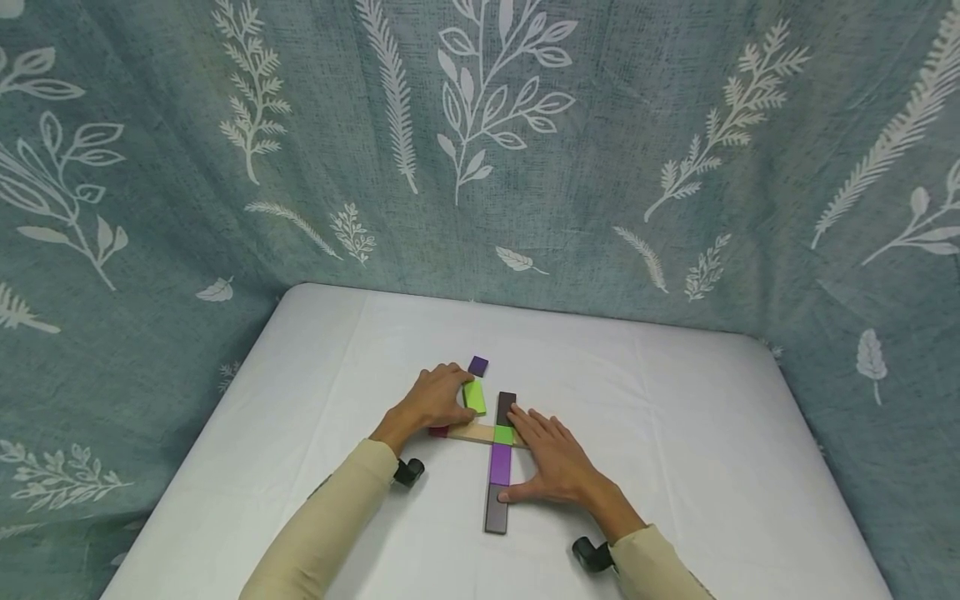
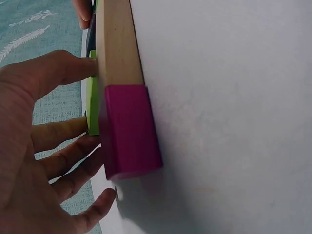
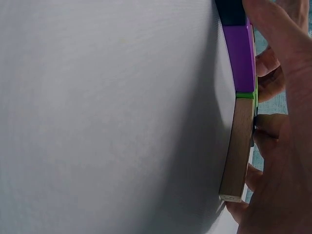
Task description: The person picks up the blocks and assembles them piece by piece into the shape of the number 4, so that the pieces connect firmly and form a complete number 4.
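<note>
My left hand (image 1: 435, 400) pinches a light green block (image 1: 475, 398) lengthwise, the thumb at its near end and a finger at the far end. A small dark purple block (image 1: 478, 366) lies just beyond it. Spread wide, my right hand (image 1: 558, 458) touches a row of blocks from the right. Its fingertips are at the far dark block (image 1: 506, 408) and its thumb lies on the near dark block (image 1: 497, 510). Between those are a small green block (image 1: 503, 435) and a purple block (image 1: 500, 464). A plain wooden block (image 2: 121, 44) and a magenta block (image 2: 131, 129) extend left.
Another plain wooden block (image 3: 237, 146) extends right from the small green block, partly under my right hand in the head view. A white cloth (image 1: 375, 350) covers the table. Patterned blue-green curtains (image 1: 337, 125) hang behind and at the sides.
</note>
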The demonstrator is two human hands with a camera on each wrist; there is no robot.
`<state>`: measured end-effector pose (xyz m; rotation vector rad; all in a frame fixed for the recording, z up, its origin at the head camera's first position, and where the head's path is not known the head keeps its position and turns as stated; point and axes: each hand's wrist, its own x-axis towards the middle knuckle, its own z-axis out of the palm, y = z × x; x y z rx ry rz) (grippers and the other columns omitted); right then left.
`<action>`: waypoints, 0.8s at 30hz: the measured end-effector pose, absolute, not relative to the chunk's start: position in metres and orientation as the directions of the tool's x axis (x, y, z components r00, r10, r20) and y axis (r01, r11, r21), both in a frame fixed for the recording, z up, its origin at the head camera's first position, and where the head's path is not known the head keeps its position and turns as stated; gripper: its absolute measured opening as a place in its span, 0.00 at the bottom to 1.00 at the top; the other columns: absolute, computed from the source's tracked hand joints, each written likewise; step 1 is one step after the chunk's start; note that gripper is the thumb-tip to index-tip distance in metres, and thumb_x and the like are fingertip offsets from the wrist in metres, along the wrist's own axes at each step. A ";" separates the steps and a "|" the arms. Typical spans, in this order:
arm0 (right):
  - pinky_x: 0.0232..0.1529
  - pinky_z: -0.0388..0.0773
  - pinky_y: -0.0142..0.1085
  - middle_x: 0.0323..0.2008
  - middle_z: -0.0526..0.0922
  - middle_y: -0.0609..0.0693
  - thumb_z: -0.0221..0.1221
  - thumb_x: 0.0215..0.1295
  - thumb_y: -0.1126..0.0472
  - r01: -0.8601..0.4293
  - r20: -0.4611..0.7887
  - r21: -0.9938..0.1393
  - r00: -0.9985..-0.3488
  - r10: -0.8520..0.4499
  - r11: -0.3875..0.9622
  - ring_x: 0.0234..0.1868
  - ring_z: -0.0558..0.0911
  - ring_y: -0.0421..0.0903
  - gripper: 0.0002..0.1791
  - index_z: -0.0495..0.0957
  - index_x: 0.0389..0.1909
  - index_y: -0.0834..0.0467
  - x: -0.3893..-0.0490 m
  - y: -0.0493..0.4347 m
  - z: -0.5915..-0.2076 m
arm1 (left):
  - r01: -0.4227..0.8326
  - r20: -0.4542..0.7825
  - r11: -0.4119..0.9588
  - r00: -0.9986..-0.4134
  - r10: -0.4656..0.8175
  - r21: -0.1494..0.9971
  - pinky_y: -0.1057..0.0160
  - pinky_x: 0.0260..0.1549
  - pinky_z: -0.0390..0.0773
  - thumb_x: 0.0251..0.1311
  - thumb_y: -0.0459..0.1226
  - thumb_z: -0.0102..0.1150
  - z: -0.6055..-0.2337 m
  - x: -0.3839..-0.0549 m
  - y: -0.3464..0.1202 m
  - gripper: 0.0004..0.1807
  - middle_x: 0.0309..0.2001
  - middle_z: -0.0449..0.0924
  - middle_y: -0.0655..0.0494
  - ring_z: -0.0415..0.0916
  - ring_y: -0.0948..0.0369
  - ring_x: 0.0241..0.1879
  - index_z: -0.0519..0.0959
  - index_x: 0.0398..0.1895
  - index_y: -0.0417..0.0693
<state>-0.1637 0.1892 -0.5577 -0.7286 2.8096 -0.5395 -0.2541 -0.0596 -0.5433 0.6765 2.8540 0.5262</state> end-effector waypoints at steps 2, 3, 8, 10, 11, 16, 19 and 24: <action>0.76 0.44 0.55 0.81 0.48 0.45 0.63 0.37 0.16 -0.428 -0.100 -0.391 -0.861 -0.499 0.815 0.79 0.51 0.52 0.73 0.49 0.82 0.50 -0.164 0.189 -0.558 | 0.406 -0.079 0.840 -0.884 0.461 0.361 0.47 0.62 0.69 0.55 0.52 0.70 -0.543 -0.254 -0.059 0.37 0.63 0.75 0.49 0.70 0.51 0.63 0.76 0.67 0.46; 0.76 0.44 0.55 0.81 0.48 0.45 0.63 0.38 0.16 -0.429 -0.099 -0.392 -0.860 -0.501 0.814 0.79 0.51 0.52 0.73 0.49 0.82 0.50 -0.163 0.189 -0.558 | 0.407 -0.080 0.841 -0.884 0.462 0.355 0.47 0.62 0.69 0.55 0.53 0.70 -0.543 -0.254 -0.059 0.38 0.63 0.75 0.49 0.70 0.51 0.63 0.75 0.67 0.46; 0.75 0.46 0.57 0.80 0.50 0.47 0.64 0.38 0.16 -0.445 -0.076 -0.390 -0.857 -0.510 0.806 0.79 0.53 0.54 0.72 0.51 0.81 0.52 -0.163 0.189 -0.556 | 0.415 -0.074 0.842 -0.882 0.465 0.346 0.47 0.59 0.70 0.54 0.54 0.72 -0.544 -0.255 -0.059 0.39 0.63 0.75 0.50 0.70 0.52 0.63 0.75 0.68 0.47; 0.75 0.47 0.58 0.80 0.51 0.48 0.64 0.38 0.17 -0.451 -0.068 -0.390 -0.855 -0.514 0.803 0.78 0.54 0.55 0.72 0.52 0.81 0.52 -0.163 0.189 -0.556 | 0.417 -0.072 0.841 -0.881 0.467 0.346 0.48 0.58 0.70 0.54 0.53 0.72 -0.545 -0.255 -0.059 0.39 0.63 0.75 0.51 0.70 0.52 0.63 0.75 0.68 0.48; 0.75 0.47 0.58 0.80 0.51 0.48 0.64 0.39 0.17 -0.452 -0.068 -0.389 -0.855 -0.515 0.803 0.78 0.54 0.55 0.72 0.52 0.81 0.52 -0.163 0.189 -0.556 | 0.419 -0.071 0.839 -0.880 0.469 0.346 0.48 0.58 0.70 0.54 0.53 0.72 -0.545 -0.256 -0.059 0.39 0.62 0.75 0.51 0.71 0.52 0.63 0.75 0.68 0.48; 0.75 0.46 0.58 0.80 0.51 0.48 0.64 0.39 0.17 -0.446 -0.075 -0.389 -0.857 -0.510 0.806 0.79 0.53 0.55 0.72 0.52 0.81 0.53 -0.163 0.189 -0.556 | 0.424 -0.072 0.830 -0.875 0.479 0.363 0.47 0.57 0.70 0.55 0.51 0.71 -0.544 -0.257 -0.060 0.38 0.63 0.74 0.50 0.71 0.52 0.63 0.75 0.68 0.47; 0.76 0.46 0.57 0.80 0.50 0.47 0.64 0.39 0.17 -0.437 -0.088 -0.387 -0.859 -0.504 0.812 0.79 0.53 0.54 0.72 0.51 0.81 0.53 -0.162 0.189 -0.555 | 0.422 -0.074 0.818 -0.872 0.485 0.390 0.46 0.58 0.71 0.54 0.49 0.71 -0.542 -0.258 -0.061 0.37 0.63 0.74 0.49 0.71 0.51 0.63 0.75 0.67 0.47; 0.76 0.45 0.55 0.80 0.50 0.47 0.65 0.39 0.18 -0.428 -0.101 -0.381 -0.861 -0.498 0.819 0.79 0.52 0.53 0.72 0.51 0.81 0.52 -0.162 0.188 -0.555 | 0.420 -0.077 0.795 -0.864 0.498 0.437 0.45 0.62 0.69 0.55 0.47 0.71 -0.539 -0.258 -0.065 0.37 0.64 0.73 0.49 0.70 0.51 0.64 0.74 0.68 0.46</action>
